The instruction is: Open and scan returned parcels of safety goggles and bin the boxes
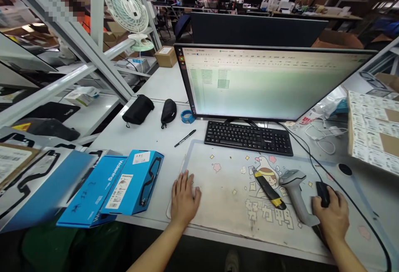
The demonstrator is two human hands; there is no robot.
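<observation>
My left hand [184, 199] lies flat, fingers stretched out, on the left edge of a white desk mat [230, 193] printed with a cartoon duck. It holds nothing. My right hand [332, 216] is curled over a black computer mouse [323, 193] at the mat's right side. Just left of that hand lies a grey barcode scanner [296, 191], and beside it a yellow-and-black utility knife [268, 189]. A black keyboard [248, 137] sits behind the mat under a wide monitor [264, 83] showing a spreadsheet.
Blue product boxes [124, 187] lie stacked at the left, overhanging the desk edge. A black pen [185, 138], two black pouches [139, 109], a blue tape roll [188, 116] and a clip fan [127, 12] stand further back. Label sheets [372, 128] and cables sit at the right.
</observation>
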